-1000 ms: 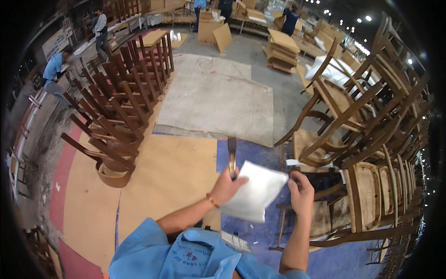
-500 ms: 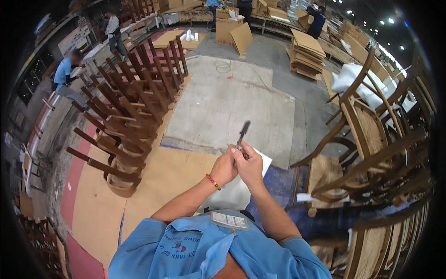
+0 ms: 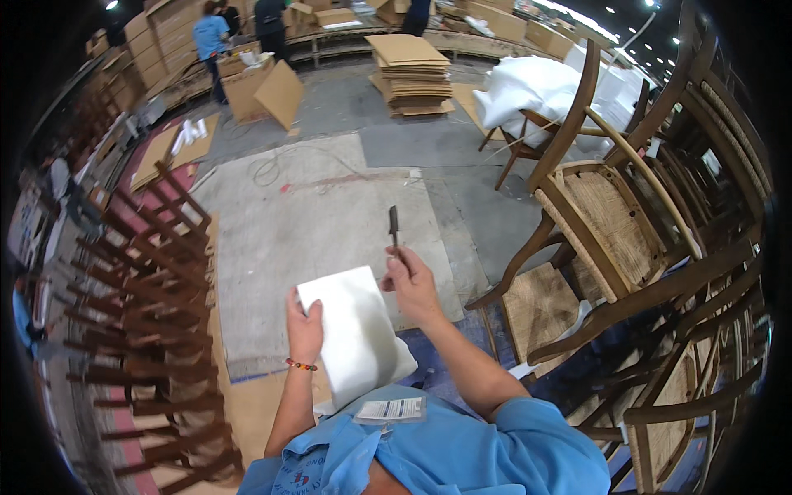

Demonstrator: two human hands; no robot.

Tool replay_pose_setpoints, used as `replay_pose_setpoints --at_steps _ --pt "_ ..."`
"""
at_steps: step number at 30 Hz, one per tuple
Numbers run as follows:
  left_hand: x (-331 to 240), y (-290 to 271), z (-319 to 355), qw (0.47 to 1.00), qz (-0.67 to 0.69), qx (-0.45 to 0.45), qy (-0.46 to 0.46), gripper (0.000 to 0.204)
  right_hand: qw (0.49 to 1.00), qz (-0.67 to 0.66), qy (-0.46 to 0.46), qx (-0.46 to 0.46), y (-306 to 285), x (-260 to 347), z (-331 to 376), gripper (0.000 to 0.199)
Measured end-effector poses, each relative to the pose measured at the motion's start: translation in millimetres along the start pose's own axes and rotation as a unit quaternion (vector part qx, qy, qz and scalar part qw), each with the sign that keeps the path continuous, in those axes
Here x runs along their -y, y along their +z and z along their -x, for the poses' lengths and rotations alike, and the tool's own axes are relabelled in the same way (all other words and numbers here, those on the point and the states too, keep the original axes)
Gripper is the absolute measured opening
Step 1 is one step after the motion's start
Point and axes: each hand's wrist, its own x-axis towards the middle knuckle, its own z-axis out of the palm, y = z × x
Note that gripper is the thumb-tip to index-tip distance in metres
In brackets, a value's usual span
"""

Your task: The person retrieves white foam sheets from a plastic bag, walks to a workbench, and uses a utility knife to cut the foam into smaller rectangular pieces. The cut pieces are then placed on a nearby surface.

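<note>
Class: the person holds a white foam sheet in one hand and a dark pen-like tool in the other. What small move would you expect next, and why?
Probably bring the tool down to the white foam sheet. The right hand holds it upright, clear of the sheet, while the left hand presents the sheet flat beside it.

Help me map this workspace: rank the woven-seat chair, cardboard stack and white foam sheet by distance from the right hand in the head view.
1. White foam sheet, just left of the right hand.
2. Woven-seat chair, to its right.
3. Cardboard stack, far ahead.
</note>
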Motion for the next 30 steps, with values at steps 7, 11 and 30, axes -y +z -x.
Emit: replay_pose_setpoints --at_steps 7,11,30 --pt "-55 -50 -200 0.955 -0.169 -0.06 0.236 0.044 0.954 0.249 0.009 -0.169 -36 -50 -107 0.035" --pt "-71 -45 -302 0.934 -0.234 -0.009 0.269 0.03 0.932 0.259 0.028 -0.253 -58 -79 -149 0.034" --pt "-60 191 -648 0.926 -0.279 -0.022 0.254 0.015 0.971 -0.113 0.182 0.107 -49 -65 -639 0.031"
